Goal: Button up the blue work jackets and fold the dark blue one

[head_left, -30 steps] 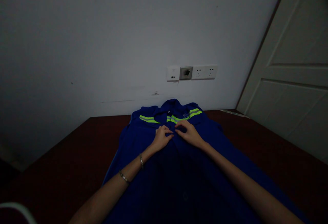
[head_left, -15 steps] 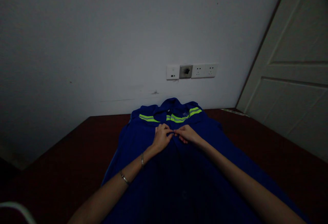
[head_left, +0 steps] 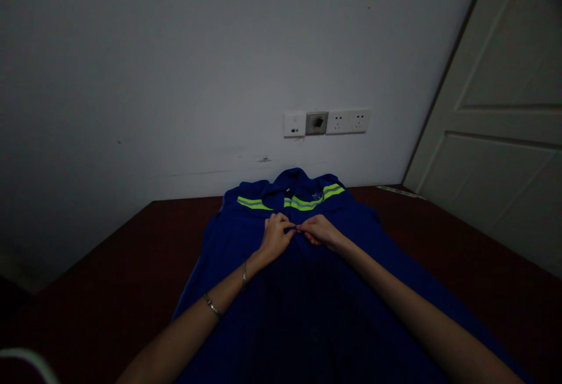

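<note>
A blue work jacket (head_left: 351, 226) with yellow-green and grey reflective stripes lies spread on the dark red surface, its collar toward the wall. At the middle of its front, just below the stripe, my left hand (head_left: 276, 233) pinches the cloth between thumb and forefinger. My right hand (head_left: 319, 230) pinches the same front edge from the other side, its fingertips almost meeting the left ones. Whether a button sits between the fingertips is too small to make out. Two bracelets circle my left forearm.
The dark red tabletop (head_left: 175, 232) extends to both sides of the jacket. Behind it rises a pale wall with a row of sockets (head_left: 327, 122). A panelled white door (head_left: 496, 138) stands at the right. A pale curved cord (head_left: 30, 356) shows at the lower left.
Both hands stay at the same spot on the jacket front. The right hand's lower fingers have curled in a little. The view has shifted very slightly.
</note>
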`<action>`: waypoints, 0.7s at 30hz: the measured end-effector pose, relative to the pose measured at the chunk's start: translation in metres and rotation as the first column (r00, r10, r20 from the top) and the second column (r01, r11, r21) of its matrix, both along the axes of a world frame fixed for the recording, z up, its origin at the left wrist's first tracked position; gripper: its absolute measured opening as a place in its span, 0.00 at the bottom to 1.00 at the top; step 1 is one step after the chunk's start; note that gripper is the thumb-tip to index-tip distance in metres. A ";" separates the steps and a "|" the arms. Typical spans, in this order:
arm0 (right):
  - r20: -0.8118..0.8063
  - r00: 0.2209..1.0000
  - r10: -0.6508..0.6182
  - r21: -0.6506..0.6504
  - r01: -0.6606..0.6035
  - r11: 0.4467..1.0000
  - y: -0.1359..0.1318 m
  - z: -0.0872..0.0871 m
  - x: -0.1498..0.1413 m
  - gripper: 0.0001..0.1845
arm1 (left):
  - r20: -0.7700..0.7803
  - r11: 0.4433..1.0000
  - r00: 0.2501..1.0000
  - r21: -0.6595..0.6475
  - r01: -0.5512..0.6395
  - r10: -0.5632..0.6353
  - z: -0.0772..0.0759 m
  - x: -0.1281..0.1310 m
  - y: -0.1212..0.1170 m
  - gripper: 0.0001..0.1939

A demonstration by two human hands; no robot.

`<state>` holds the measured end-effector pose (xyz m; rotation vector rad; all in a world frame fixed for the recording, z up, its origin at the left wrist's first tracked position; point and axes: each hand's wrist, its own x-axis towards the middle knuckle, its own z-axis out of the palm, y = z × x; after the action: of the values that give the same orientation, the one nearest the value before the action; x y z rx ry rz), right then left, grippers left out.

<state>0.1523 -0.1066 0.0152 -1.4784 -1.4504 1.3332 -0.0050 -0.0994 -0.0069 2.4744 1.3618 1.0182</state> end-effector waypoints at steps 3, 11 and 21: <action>-0.007 1.000 0.023 0.052 -0.023 0.998 0.000 -0.001 0.001 0.09 | 0.021 1.000 1.000 -0.020 -0.015 0.015 0.000 0.000 0.001 0.05; 0.093 0.986 0.137 0.146 -0.149 0.978 0.002 -0.004 0.008 0.09 | 0.058 0.996 0.997 -0.074 -0.039 0.043 0.003 -0.001 0.002 0.05; 0.618 0.783 0.070 0.456 -0.430 0.779 -0.005 0.005 0.020 0.13 | 0.086 0.980 0.995 -0.195 -0.024 0.042 0.006 -0.001 0.005 0.06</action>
<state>0.1727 -0.1117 0.0204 -1.3209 -2.2799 0.4587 -0.0059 -0.0946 -0.0009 2.2458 1.4064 0.9419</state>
